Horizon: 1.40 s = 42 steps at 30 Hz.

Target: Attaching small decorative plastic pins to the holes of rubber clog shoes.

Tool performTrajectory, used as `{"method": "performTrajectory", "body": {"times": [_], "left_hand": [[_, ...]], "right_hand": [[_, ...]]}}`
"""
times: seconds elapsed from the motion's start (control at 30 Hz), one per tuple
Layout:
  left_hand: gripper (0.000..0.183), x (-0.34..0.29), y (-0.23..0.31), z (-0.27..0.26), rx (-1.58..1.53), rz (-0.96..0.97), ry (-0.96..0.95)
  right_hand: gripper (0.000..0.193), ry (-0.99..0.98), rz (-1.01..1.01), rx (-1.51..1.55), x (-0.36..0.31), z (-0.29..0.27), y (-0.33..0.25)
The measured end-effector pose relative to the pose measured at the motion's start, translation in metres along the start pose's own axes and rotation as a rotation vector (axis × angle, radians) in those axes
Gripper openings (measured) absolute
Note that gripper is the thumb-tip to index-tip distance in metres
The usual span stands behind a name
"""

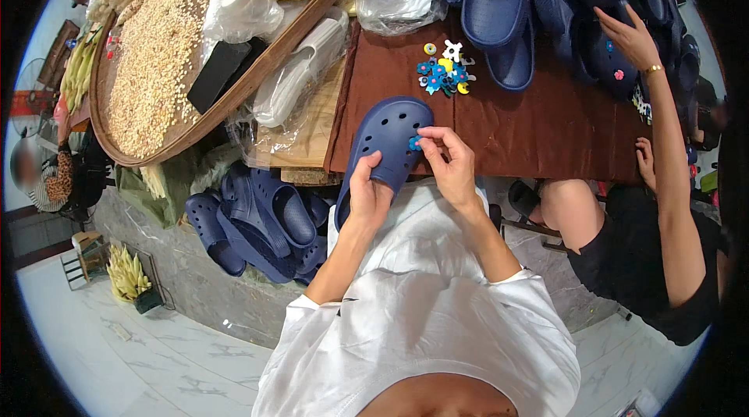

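Pinching charm on clog, right grip; holding clog, left grip; could drop charm via skewed push.

Two hands at one held navy clog; one blue charm against it; one charm pile; one kernel tray

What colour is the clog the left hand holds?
The clog is dark blue; head view.

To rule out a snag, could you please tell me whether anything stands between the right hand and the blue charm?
Nothing visible does: the right hand touches the blue charm, right at the navy clog.
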State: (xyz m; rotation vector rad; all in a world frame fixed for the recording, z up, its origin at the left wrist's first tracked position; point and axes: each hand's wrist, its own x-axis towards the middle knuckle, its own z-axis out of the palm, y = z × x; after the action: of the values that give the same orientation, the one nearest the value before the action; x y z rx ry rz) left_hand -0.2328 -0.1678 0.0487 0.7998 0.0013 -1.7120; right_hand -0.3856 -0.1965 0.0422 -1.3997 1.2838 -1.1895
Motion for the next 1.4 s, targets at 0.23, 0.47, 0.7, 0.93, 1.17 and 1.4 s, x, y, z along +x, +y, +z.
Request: {"method": "performTrajectory", "body": {"times": [0.23,0.47,0.7,0.93,1.17,1.4], "left_hand": [[0.041,-0.019,-0.005,0.004,0.122,0.018,0.001],[0.038,-0.033,-0.013,-0.005,0.233,0.042,0.056],[0.027,-0.037,-0.024,-0.016,0.263,0.038,0.131],[0.013,-0.039,-0.035,-0.025,0.39,0.107,0.173],[0.013,-0.039,-0.031,-0.029,0.435,0.102,0.146],[0.05,-0.03,-0.009,0.011,0.063,-0.013,0.077]], "right_hand": [[0.016,-0.043,-0.003,-0.04,-0.003,-0.005,-0.011],[0.014,-0.105,0.071,0.054,-0.004,-0.01,-0.012],[0.012,-0.135,0.14,0.097,-0.008,-0.014,-0.013],[0.009,-0.204,0.213,0.024,-0.004,-0.023,-0.023],[0.009,-0.249,0.3,0.019,-0.001,-0.029,-0.024],[0.021,-0.058,0.177,0.211,-0.008,-0.009,0.001]]}}
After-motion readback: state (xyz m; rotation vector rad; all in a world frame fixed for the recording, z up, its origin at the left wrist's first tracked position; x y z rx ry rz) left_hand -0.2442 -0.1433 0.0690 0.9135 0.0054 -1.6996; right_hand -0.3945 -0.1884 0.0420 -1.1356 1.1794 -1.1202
